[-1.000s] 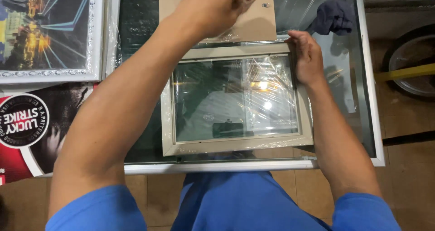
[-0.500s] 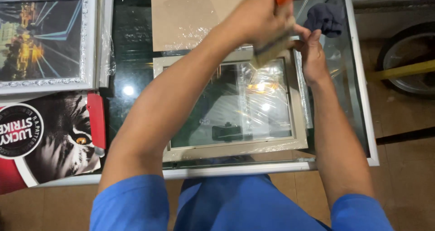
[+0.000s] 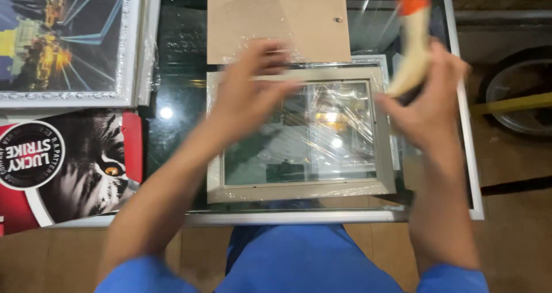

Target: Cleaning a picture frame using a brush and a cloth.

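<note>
Hands over wrapped picture frame (image 3: 299, 135).
Left hand (image 3: 253, 92), fingers spread, hovers above frame. Right hand (image 3: 428, 100) wraps brush (image 3: 409, 46) just right of it; both blurred.

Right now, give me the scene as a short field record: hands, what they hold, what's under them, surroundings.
left hand: open, blurred, over the wrapped picture frame; contact cannot be told
right hand: grips a tool with a pale body and orange end
frame: beige, in clear plastic film, flat on the glass table
backing board: brown, lies beyond the frame
left side: silver-framed picture, tiger poster
</note>
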